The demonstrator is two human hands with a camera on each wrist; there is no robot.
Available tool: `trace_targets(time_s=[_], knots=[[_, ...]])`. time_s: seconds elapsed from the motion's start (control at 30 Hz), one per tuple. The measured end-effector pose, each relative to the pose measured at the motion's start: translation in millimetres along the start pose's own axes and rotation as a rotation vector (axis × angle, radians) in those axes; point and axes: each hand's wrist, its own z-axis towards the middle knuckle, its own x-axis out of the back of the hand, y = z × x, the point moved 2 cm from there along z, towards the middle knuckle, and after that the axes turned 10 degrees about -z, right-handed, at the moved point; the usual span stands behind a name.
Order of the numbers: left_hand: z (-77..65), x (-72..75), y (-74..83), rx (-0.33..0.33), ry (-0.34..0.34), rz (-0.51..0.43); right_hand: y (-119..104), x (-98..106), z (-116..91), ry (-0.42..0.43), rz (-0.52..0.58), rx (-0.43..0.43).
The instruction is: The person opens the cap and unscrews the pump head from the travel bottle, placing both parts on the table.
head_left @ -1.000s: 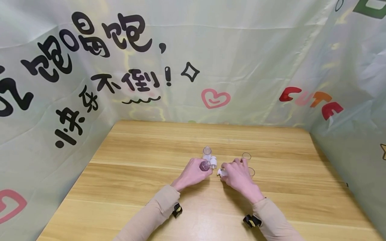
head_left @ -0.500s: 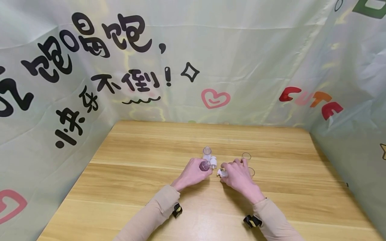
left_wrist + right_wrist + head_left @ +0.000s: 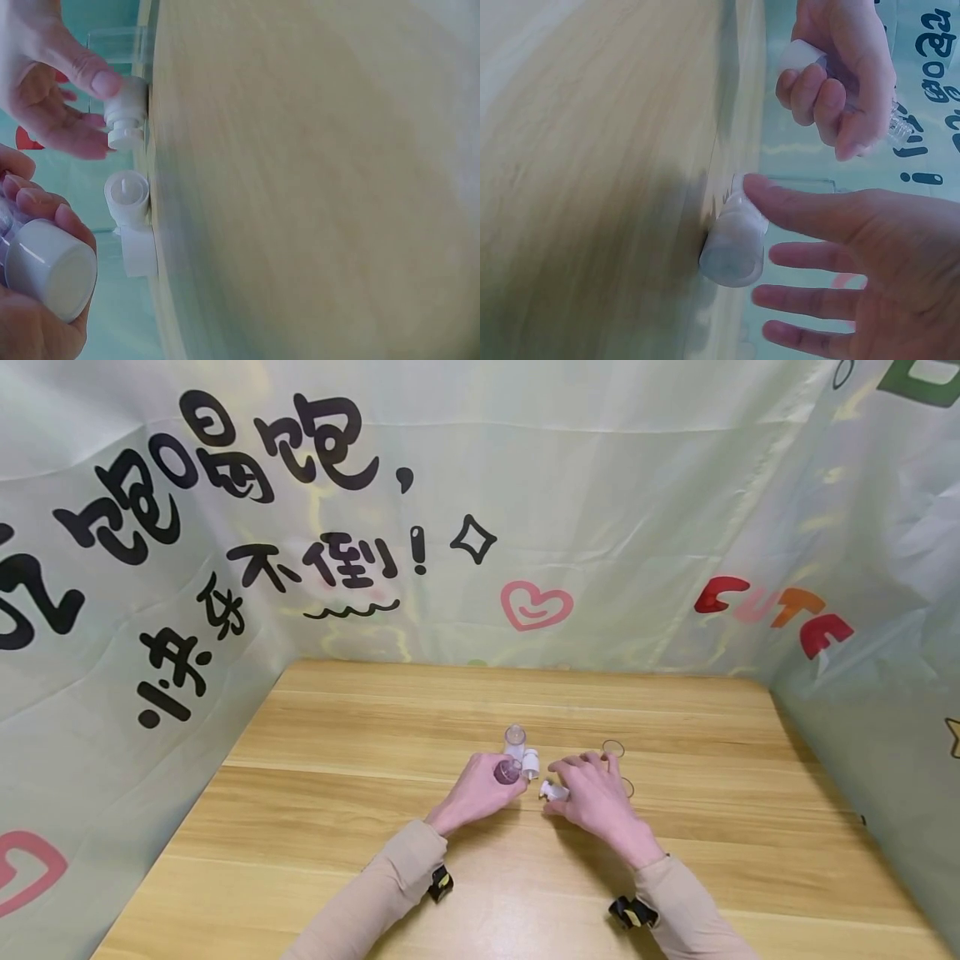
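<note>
My left hand (image 3: 480, 789) grips a small clear, purple-tinted bottle (image 3: 507, 772). Its white base (image 3: 52, 270) faces the left wrist camera, and its threaded neck (image 3: 901, 129) sticks out past the fingers. On the table just left of my right hand (image 3: 595, 795) lies a white pump head (image 3: 553, 791). The right hand's fingers are spread around it, with the thumb close to it in the right wrist view; whether they touch is unclear. Beyond the left hand stand a clear bottle (image 3: 515, 739) and a white piece (image 3: 531, 763), partly hidden by the hand.
Two thin round rims, one farther back (image 3: 613, 748) and one partly behind the right hand (image 3: 627, 787), seem to belong to clear cylinders; one clear cylinder (image 3: 120, 45) shows in the left wrist view. Printed cloth walls (image 3: 622, 527) border the wooden table (image 3: 360, 718).
My right hand's fingers have loosened from around the white pump head and the hand has shifted slightly right, showing more of it. My left hand stays nearly still with the bottle, tilted a little differently.
</note>
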Motion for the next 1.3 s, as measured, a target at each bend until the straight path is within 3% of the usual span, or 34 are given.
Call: trace_targets(time_s=[0.43,0.8,1.0,1.17,1.3], knots=[[-0.1,0.8,1.2,0.031,0.06,-0.11,4.0,3.1,2.0,0.096,-0.006,-0.008],[-2.8,0.7,-0.3,-0.02,-0.125,-0.155,7.8,5.3,0.2,0.134,0.02,-0.025],[-3.1,2.3,-0.3,-0.064,-0.193,-0.157,7.9,5.7,-0.1,0.138,0.036,-0.028],[-3.9,3.1,-2.0,-0.049,-0.217,-0.137,7.7,5.7,-0.4,0.137,0.033,-0.026],[-4.4,3.9,-2.8,-0.031,-0.193,-0.083,7.5,5.2,-0.6,0.134,0.036,-0.027]])
